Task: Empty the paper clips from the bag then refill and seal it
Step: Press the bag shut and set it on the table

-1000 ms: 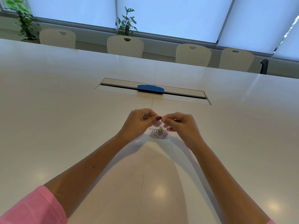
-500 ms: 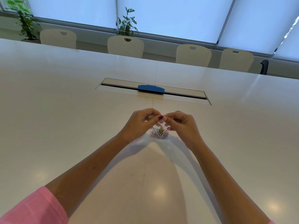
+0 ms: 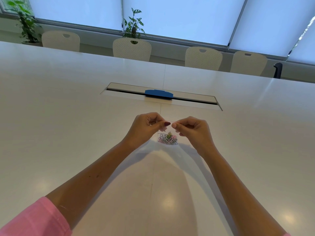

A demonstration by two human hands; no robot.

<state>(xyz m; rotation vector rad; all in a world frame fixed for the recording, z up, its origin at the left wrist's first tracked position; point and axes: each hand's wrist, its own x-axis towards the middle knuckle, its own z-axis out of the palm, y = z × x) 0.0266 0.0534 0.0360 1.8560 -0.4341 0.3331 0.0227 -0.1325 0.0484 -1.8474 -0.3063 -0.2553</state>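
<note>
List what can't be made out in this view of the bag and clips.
- Head view: bag top edge, open or sealed, hidden by left hand and right hand.
- Paper clips: too small and tangled to count.
- Clear bag outline: mostly too faint against the table.

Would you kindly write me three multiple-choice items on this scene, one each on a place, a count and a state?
1. Where are the paper clips?
A. inside the bag
B. scattered on the table
C. on a chair

2. How many chairs stand behind the table?
A. two
B. four
C. six

3. What is the left hand doing?
A. lying flat
B. pinching the bag's top edge
C. holding a pen

Answers: 1 A, the clips sit bunched at the bottom of the clear bag. 2 B, four pale backs show. 3 B, it and the right hand both pinch the top edge.
</note>
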